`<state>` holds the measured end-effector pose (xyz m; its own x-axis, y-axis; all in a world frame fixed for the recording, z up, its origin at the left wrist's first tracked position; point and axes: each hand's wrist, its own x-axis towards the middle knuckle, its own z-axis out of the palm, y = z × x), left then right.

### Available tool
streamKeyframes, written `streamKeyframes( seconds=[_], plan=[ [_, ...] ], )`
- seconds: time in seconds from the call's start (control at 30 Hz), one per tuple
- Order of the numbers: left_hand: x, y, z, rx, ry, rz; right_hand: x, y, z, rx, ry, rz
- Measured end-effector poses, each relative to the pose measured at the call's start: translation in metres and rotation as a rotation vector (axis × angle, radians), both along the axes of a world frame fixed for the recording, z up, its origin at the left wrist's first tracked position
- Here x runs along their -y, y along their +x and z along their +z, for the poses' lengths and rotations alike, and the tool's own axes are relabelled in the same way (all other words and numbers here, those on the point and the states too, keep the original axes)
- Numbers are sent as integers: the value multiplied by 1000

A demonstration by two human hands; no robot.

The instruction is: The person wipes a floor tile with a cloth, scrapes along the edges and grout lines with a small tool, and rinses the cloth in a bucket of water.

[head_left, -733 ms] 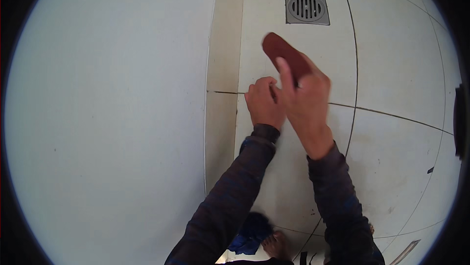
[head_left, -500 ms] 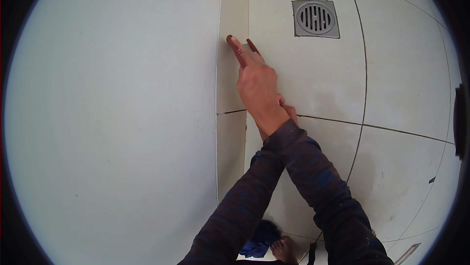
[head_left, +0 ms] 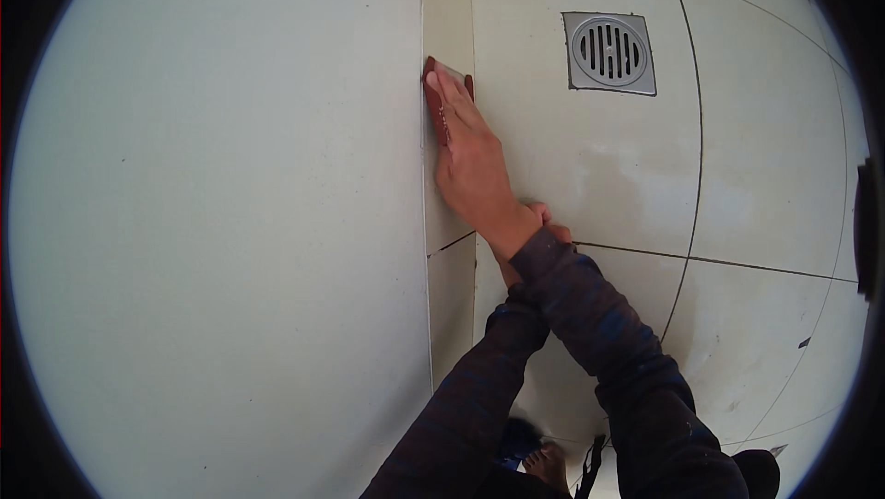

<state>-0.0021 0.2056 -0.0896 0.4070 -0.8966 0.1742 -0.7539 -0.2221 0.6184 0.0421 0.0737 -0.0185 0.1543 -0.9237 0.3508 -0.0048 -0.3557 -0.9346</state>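
Observation:
My right hand holds a reddish-brown pad against the narrow tiled upright strip beside the white wall panel, its fingers lying along the pad. The pad has a paler part between two reddish edges. My left hand is below and to the right, largely hidden under my right wrist; only curled fingers show near the floor tiles, and whatever they hold, if anything, is out of sight.
A square metal drain cover is set in the floor ahead. My bare foot and dark blue cloth show at the bottom between my forearms. A dark strap hangs beside them. A dark object sits at the right rim.
My right hand has swung left with the pad, crossing over my left hand to reach the upright strip. My left hand has become mostly covered.

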Motion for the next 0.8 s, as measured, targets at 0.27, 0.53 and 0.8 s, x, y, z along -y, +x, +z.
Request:
streamKeyframes(
  seconds=[0.27,0.53,0.8],
  plan=[
    [3,-11,7,-1246,-36,310,7,-14,-9,-146,-59,-9],
    [-1,-1,-12,-484,66,12,-9,-16,-2,-285,-77,41],
    [-1,7,-9,-979,-7,188,-10,-10,0,-352,-145,20]
  ],
)
